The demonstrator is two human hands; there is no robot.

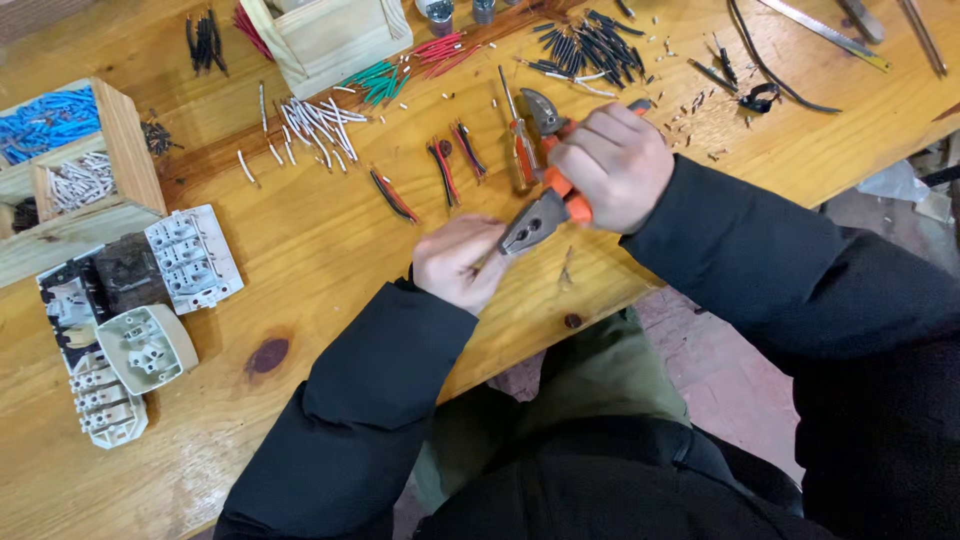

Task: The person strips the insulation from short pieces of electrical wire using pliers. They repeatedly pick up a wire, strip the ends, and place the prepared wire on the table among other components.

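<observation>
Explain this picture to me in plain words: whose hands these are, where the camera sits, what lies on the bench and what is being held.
There is one picture, taken by a camera worn on a person's head, looking down at their own two bare hands over a wooden workbench. The right hand is closed in a grip on orange-handled metal pliers. The left hand pinches something small at the pliers' nose; it is too small to identify. Beyond lie a screwdriver with a clear orange handle, bundles of short cut wires in white, black, red and green, and at the left white plastic socket parts beside a wooden box of blue pieces.
</observation>
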